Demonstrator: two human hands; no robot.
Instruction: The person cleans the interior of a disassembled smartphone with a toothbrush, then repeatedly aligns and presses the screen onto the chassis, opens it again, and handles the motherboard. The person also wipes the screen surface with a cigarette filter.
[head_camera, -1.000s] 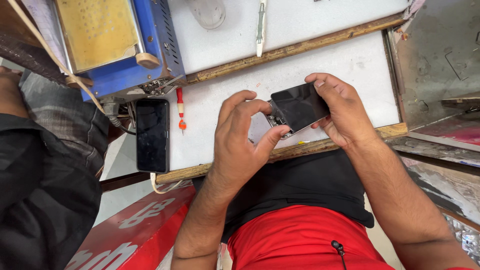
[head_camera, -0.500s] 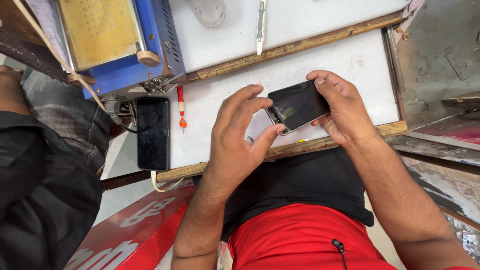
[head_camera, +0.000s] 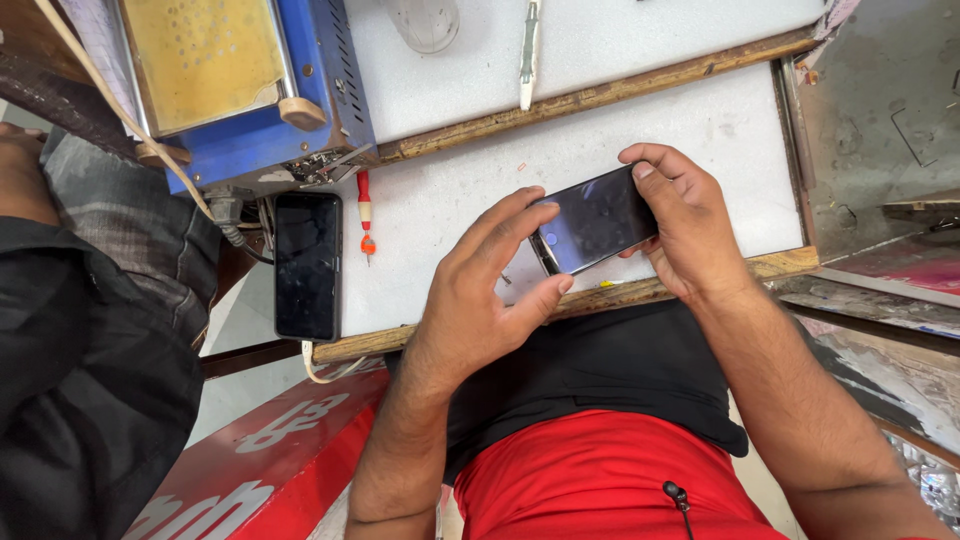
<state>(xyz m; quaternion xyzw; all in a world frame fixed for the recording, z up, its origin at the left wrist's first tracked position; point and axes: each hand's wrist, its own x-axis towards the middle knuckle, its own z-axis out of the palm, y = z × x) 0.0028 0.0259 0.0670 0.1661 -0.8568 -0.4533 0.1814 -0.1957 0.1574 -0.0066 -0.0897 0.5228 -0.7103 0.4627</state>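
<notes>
Above the white bench (head_camera: 700, 130), dark phone (head_camera: 592, 220) between both — left hand (head_camera: 478, 300), right hand (head_camera: 690, 235) clamped on its ends.

White work surface (head_camera: 640, 40), scuffed and speckled, in two levels split by a worn wooden strip (head_camera: 600, 98). Another wooden edge (head_camera: 620, 298) runs along the near side. Blue metal machine (head_camera: 250, 90) with a yellowish top plate sits at the far left corner; cables trail from its underside. Grey metal sheet (head_camera: 880, 120), scratched, to the right. Red panel with white lettering (head_camera: 270, 450) lower left, pale floor (head_camera: 235, 330) beside it. Even daylight, soft shadows.
</notes>
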